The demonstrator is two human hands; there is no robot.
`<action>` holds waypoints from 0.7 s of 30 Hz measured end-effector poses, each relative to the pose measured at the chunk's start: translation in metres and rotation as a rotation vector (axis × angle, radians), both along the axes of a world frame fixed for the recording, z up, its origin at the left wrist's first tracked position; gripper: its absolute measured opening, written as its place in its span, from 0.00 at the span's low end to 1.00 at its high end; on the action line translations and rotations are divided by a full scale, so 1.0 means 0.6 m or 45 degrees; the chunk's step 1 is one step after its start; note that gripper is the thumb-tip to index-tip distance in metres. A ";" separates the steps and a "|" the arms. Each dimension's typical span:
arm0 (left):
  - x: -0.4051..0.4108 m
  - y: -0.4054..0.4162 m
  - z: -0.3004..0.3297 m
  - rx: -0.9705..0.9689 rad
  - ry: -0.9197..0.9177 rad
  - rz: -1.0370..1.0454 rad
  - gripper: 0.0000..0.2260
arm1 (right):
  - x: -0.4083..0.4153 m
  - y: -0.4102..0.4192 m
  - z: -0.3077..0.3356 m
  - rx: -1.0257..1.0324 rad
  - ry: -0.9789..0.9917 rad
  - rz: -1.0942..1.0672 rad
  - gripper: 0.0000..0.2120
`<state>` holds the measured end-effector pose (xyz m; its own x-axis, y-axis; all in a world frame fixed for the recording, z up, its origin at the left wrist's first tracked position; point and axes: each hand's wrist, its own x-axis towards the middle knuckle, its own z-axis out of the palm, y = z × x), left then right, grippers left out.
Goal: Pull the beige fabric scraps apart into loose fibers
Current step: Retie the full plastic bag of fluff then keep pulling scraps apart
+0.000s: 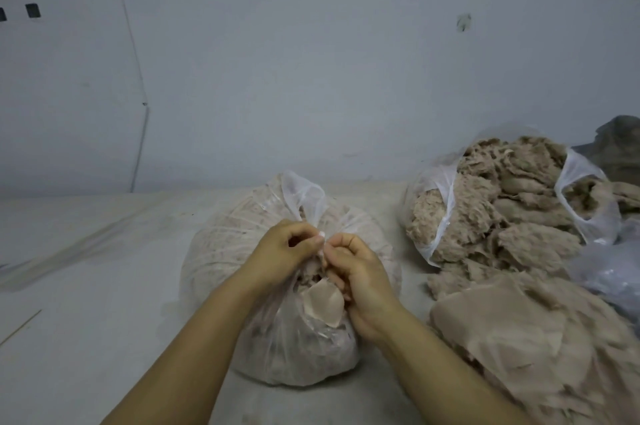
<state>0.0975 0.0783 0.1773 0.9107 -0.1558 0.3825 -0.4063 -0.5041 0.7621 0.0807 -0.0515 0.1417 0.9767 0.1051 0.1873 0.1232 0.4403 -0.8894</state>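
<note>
A beige fabric scrap (323, 303) hangs between my two hands, over a clear plastic bag (221, 251) stuffed with pinkish-beige fibers. My left hand (287, 251) pinches the scrap's top with thumb and curled fingers. My right hand (356, 272) grips the same scrap from the right, fingers curled round it. The two hands touch at the fingertips above the bag's open mouth. The upper part of the scrap is hidden by the fingers.
A second plastic bag (440, 196) overflowing with fluffy beige fibers stands at the right. A heap of flat beige scraps (512, 331) lies at the lower right. A grey wall rises behind the pale floor, and a thin stick (20, 327) lies at the left.
</note>
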 end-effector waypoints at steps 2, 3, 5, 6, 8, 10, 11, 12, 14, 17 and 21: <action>0.008 -0.010 -0.013 -0.049 0.034 0.033 0.10 | -0.003 0.011 -0.009 -0.046 0.036 -0.063 0.04; 0.013 -0.014 -0.020 -0.044 0.046 0.084 0.11 | -0.004 0.017 -0.013 -0.099 0.050 -0.105 0.04; 0.020 -0.026 -0.036 0.062 -0.002 0.289 0.13 | -0.009 0.027 -0.021 -0.199 0.092 -0.191 0.03; 0.020 -0.035 -0.043 0.107 -0.041 0.396 0.13 | -0.012 0.031 -0.024 -0.228 0.123 -0.238 0.03; 0.016 -0.053 -0.052 0.082 -0.087 0.521 0.14 | -0.018 0.037 -0.031 -0.222 0.159 -0.331 0.03; 0.022 -0.064 -0.057 0.008 -0.046 0.545 0.15 | -0.026 0.041 -0.036 -0.146 0.168 -0.383 0.05; 0.025 -0.067 -0.061 -0.022 -0.031 0.557 0.15 | -0.030 0.043 -0.040 -0.115 0.183 -0.397 0.06; 0.026 -0.070 -0.064 -0.053 -0.027 0.564 0.15 | -0.033 0.044 -0.046 -0.094 0.200 -0.407 0.05; 0.027 -0.073 -0.068 -0.106 -0.044 0.562 0.15 | -0.038 0.047 -0.058 -0.080 0.204 -0.410 0.04; 0.021 -0.065 -0.071 -0.285 -0.081 0.457 0.15 | -0.035 0.037 -0.064 -0.231 0.084 -0.450 0.03; -0.009 -0.038 -0.068 -0.284 -0.325 0.255 0.14 | -0.015 0.014 -0.050 -0.661 -0.195 -0.438 0.11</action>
<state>0.0920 0.0556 0.1363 0.7860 0.1280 0.6048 -0.5070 -0.4263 0.7491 0.0718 -0.0429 0.1117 0.9369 -0.0953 0.3364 0.3233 -0.1302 -0.9373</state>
